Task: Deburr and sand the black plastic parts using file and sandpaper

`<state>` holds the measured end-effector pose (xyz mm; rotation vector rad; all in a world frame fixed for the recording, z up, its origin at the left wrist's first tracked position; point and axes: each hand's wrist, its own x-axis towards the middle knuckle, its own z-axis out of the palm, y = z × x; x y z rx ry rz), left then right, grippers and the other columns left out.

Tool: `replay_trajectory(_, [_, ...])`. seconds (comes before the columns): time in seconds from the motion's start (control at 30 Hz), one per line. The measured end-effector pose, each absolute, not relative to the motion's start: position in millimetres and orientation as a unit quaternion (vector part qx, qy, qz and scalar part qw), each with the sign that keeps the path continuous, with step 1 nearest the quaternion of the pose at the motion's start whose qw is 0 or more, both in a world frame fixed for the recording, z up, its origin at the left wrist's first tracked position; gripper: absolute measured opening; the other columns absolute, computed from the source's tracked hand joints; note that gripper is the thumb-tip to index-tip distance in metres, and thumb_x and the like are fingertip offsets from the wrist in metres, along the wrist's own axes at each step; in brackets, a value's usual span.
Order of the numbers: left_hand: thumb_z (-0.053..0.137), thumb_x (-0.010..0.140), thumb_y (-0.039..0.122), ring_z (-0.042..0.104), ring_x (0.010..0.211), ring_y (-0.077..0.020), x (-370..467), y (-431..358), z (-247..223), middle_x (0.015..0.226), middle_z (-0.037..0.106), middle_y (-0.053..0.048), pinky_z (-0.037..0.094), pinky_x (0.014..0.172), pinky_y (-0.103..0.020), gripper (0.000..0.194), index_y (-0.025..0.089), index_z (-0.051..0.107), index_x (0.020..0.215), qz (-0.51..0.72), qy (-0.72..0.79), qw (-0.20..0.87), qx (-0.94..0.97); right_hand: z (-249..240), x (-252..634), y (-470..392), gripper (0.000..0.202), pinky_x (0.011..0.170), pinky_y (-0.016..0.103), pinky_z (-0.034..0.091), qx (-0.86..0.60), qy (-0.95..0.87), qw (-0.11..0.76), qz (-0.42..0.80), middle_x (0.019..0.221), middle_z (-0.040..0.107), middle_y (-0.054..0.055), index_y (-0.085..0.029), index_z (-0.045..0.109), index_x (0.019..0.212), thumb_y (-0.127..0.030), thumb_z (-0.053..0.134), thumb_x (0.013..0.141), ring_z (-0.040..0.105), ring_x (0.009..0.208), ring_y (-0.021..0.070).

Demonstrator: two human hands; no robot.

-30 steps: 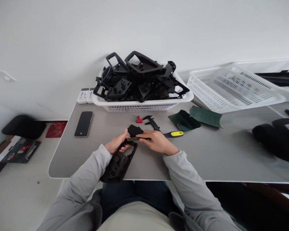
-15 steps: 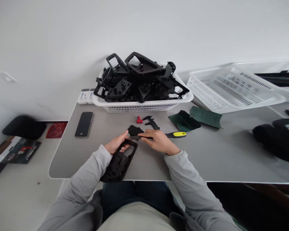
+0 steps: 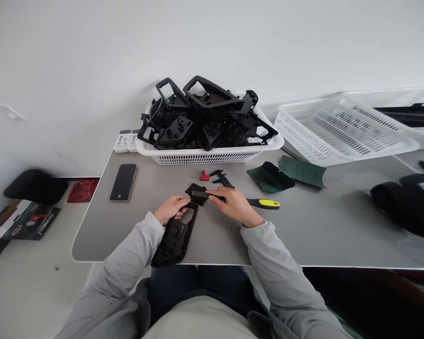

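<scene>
A black plastic frame part [image 3: 172,242] is gripped at its upper end by my left hand [image 3: 172,208], its lower end over the table's front edge. My right hand [image 3: 233,205] is closed on a file with a black and yellow handle [image 3: 269,204]. The flat metal blade [image 3: 199,194] points left, just above the frame's top corner, over a small dark sheet [image 3: 194,188] on the table. A black caliper [image 3: 223,179] and a small red piece [image 3: 204,175] lie beyond my right hand.
A white basket [image 3: 208,157] heaped with black plastic parts stands at the back. Dark green sheets [image 3: 270,177] lie right of centre, near white baskets [image 3: 346,134]. A phone [image 3: 123,182] rests on the left; a black object [image 3: 407,202] is at far right.
The file's blade has moved slightly left and up, away from the frame's edge, while its handle end has shifted right and down. The frame has turned a little and lies flatter in my left hand.
</scene>
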<state>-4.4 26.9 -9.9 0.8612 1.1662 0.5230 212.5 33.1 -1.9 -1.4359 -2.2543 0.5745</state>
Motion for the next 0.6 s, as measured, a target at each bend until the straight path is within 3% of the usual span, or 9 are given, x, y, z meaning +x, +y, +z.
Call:
replay_trajectory(0.1, [0.062, 0.074, 0.047, 0.037, 0.04, -0.0049, -6.4, 27.2, -9.4, 0.053, 0.052, 0.002, 0.029, 0.039, -0.018, 0.035, 0.013, 0.058, 0.082, 0.264, 0.47, 0.756, 0.372, -2.7, 212.0, 34.0, 0.03, 0.073, 0.034, 0.05, -0.524, -0.798, 0.211, 0.21, 0.096, 0.07, 0.006, -0.026, 0.068, 0.109, -0.03, 0.047, 0.088, 0.065, 0.082, 0.0219])
replay_trajectory(0.2, [0.066, 0.072, 0.044, 0.05, 0.052, -0.008, -8.6, 27.2, -8.2, 0.065, 0.062, -0.004, 0.042, 0.052, -0.021, 0.041, 0.012, 0.062, 0.097, 0.29, 0.407, 0.795, 0.343, -3.0, 213.2, 35.3, 0.031, 0.076, 0.035, 0.05, -0.533, -0.786, 0.228, 0.215, 0.096, 0.07, 0.006, -0.024, 0.068, 0.11, -0.03, 0.048, 0.088, 0.065, 0.084, 0.0228])
replay_trajectory(0.3, [0.07, 0.071, 0.036, 0.05, 0.053, -0.007, -8.7, 27.1, -8.3, 0.067, 0.065, -0.005, 0.043, 0.056, -0.021, 0.04, 0.011, 0.064, 0.102, 0.309, 0.393, 0.804, 0.322, -2.7, 214.3, 35.9, 0.03, 0.078, 0.036, 0.049, -0.53, -0.781, 0.24, 0.227, 0.098, 0.07, 0.007, -0.023, 0.068, 0.11, -0.029, 0.048, 0.088, 0.065, 0.087, 0.0233])
replay_trajectory(0.47, [0.064, 0.078, 0.036, 0.046, 0.046, -0.0057, -6.0, 27.2, -9.9, 0.067, 0.068, -0.007, 0.041, 0.051, -0.02, 0.038, 0.011, 0.064, 0.106, 0.327, 0.413, 0.796, 0.297, -2.5, 214.7, 36.2, 0.03, 0.078, 0.036, 0.05, -0.522, -0.781, 0.252, 0.233, 0.098, 0.07, 0.006, -0.025, 0.068, 0.108, -0.03, 0.048, 0.087, 0.065, 0.086, 0.0226])
replay_trajectory(0.6, [0.067, 0.076, 0.031, 0.056, 0.054, -0.0084, -6.8, 26.9, -7.8, 0.076, 0.07, -0.009, 0.046, 0.058, -0.023, 0.037, 0.011, 0.064, 0.107, 0.342, 0.396, 0.797, 0.301, -3.6, 215.7, 37.1, 0.03, 0.077, 0.035, 0.05, -0.519, -0.78, 0.264, 0.229, 0.097, 0.07, 0.006, -0.025, 0.068, 0.108, -0.031, 0.048, 0.088, 0.065, 0.084, 0.0222])
